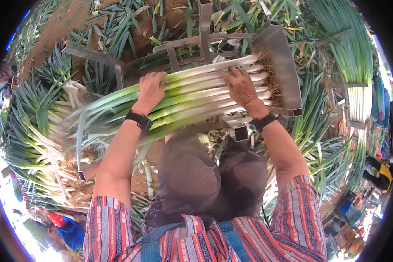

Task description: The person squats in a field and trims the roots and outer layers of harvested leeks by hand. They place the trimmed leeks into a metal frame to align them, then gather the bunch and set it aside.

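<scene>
Several leeks (190, 95) lie side by side across a metal frame (186, 42), their white roots towards the metal end plate (281, 68) on the right and their green leaves to the left. My left hand (151, 90) rests on the pale green part of the stalks, its fingertips near the far edge of the row. My right hand (240, 84) presses on the white shanks close to the roots, fingers slightly bent. Neither hand clearly closes round a leek. The undersides of both hands are hidden.
A heap of leeks (42, 137) with roots lies at the left. More long leeks (353, 68) sit in a metal rack at the right. Cut leaves (118, 29) cover parts of the brown ground beyond the frame. A black and yellow object (380, 173) is at the far right.
</scene>
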A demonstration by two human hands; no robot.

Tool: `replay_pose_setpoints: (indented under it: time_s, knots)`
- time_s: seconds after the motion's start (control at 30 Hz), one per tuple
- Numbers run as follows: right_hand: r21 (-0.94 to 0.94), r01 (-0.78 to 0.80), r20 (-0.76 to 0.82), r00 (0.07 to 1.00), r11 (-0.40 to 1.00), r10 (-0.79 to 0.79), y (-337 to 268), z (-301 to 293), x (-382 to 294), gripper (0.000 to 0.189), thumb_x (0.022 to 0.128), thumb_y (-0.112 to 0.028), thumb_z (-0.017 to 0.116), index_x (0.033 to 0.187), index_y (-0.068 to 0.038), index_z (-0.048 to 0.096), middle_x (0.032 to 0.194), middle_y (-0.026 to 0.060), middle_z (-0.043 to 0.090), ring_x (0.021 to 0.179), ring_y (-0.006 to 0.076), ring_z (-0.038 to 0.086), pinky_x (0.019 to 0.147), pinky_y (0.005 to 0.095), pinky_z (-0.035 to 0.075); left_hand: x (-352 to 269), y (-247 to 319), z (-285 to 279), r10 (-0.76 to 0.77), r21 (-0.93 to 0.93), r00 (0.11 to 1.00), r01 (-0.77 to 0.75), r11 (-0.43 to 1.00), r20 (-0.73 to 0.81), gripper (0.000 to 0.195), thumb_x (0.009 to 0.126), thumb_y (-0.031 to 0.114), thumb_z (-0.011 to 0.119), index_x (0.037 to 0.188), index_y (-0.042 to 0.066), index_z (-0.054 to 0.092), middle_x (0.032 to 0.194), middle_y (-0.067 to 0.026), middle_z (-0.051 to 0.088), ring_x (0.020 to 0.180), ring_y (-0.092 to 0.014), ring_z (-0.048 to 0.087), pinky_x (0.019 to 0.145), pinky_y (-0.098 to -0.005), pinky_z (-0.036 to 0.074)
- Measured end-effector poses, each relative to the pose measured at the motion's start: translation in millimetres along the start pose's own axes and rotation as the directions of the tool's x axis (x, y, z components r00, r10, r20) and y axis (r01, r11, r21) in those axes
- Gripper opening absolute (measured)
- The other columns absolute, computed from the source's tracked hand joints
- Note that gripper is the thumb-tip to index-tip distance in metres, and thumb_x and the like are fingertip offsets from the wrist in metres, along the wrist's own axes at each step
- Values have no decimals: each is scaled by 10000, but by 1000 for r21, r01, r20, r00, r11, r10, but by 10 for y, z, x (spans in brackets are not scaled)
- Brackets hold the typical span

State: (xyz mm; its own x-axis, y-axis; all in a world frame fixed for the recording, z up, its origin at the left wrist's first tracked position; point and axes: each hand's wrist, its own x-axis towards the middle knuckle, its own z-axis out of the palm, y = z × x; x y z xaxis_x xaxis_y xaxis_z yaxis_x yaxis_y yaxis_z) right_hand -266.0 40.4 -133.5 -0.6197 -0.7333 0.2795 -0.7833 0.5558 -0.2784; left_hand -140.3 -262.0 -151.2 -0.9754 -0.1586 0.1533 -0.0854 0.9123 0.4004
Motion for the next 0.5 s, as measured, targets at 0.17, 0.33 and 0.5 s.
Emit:
replay_pose_setpoints:
  time_s: [0.17, 0.33, 0.5]
  knots:
    - [145, -87, -38, 995, 986, 93, 73, -29, 32, 346, 834, -94, 631, 1178, -124, 629, 1216, 173, 589, 1138, 388, 529, 998, 455, 425, -5, 11, -8, -50, 48, 997, 47, 998, 63, 334, 816, 78, 634, 1145, 134, 628, 1020, -81, 621, 1043, -290, 549, 910, -433, 378]
    - [-190, -83, -107, 992, 978, 63, 325, 20, 138, 370, 886, -197, 597, 1249, -127, 584, 1244, 157, 575, 1196, 377, 481, 1084, 467, 322, -14, 32, 48, -17, 43, 1000, 18, 999, -6, 357, 802, 84, 636, 1155, 137, 628, 1012, -88, 628, 1025, -295, 556, 903, -435, 383]
    - [-205, -184, -109, 980, 961, 164, 340, 198, 34, 360, 882, -272, 596, 1226, -165, 604, 1246, 126, 566, 1236, 385, 434, 1078, 499, 316, -28, -34, 79, 2, 37, 1000, -2, 999, -19, 392, 776, 70, 627, 1159, 152, 622, 1018, -107, 632, 1003, -312, 568, 872, -456, 398]
